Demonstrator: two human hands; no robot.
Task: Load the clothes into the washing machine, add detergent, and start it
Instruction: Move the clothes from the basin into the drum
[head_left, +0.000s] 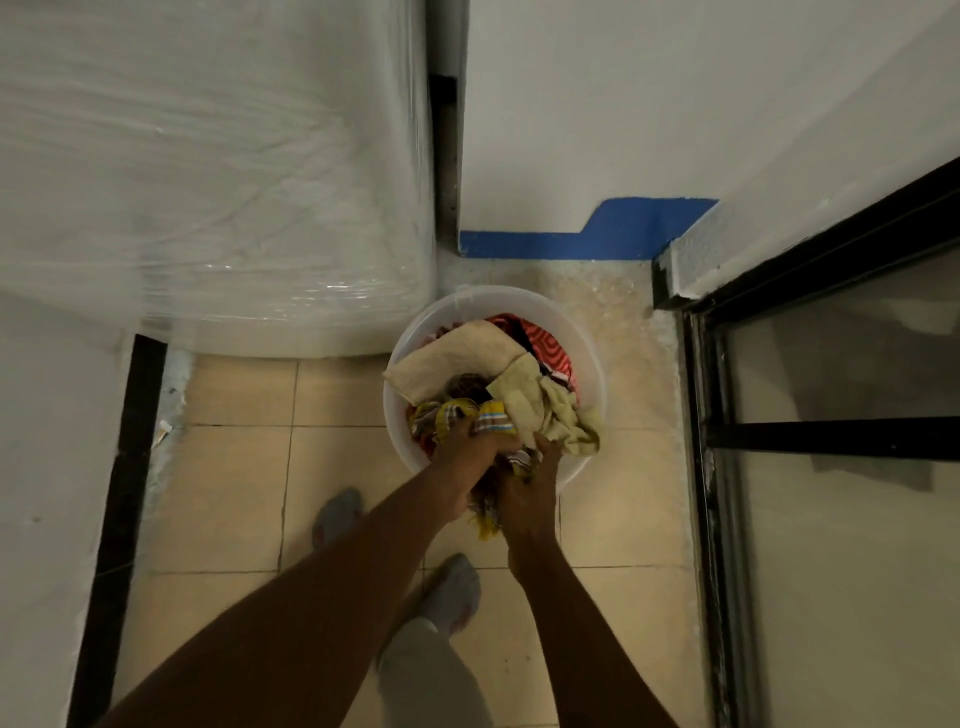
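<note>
Both hands (470, 462) (527, 493) grip clothes (467, 415) at basin (589, 374) near rim (tiled floor (234, 467) open leftward).

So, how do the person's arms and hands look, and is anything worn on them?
Both forearms are bare, with no sleeves in view. The left hand and the right hand have no gloves, and I see no watch, ring or bracelet, though the picture is dim.
</note>
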